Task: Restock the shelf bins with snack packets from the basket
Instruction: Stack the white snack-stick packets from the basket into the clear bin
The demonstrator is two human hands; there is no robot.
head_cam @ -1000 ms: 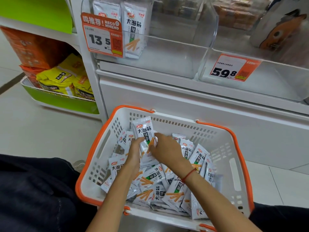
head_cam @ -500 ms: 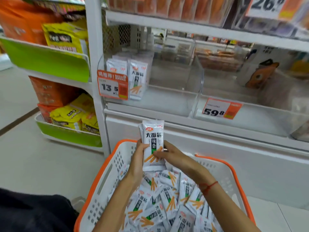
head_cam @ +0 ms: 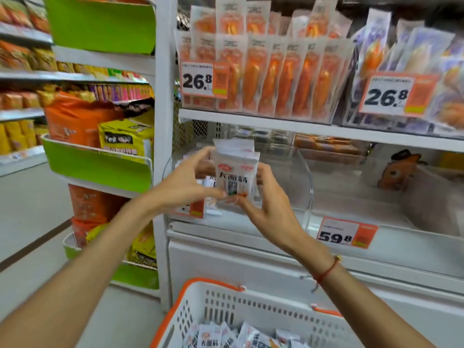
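Shop shelves behind, clear bin (head_cam: 305,172) at mid-level. Left hand (head_cam: 184,182) and right hand (head_cam: 270,204) both pinching upright snack packets (head_cam: 234,177) before bin mouth; basket (head_cam: 226,307) below, well apart.

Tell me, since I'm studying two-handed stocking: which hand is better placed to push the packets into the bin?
Probably right. The right hand holds the snack packets from below and beside, facing the clear bin; the left hand pinches their left edge.

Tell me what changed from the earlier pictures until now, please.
Both hands, left hand and right hand, took a small stack of packets out of the basket and raised it up to the clear bin. Their grip stays; the basket keeps its other packets.
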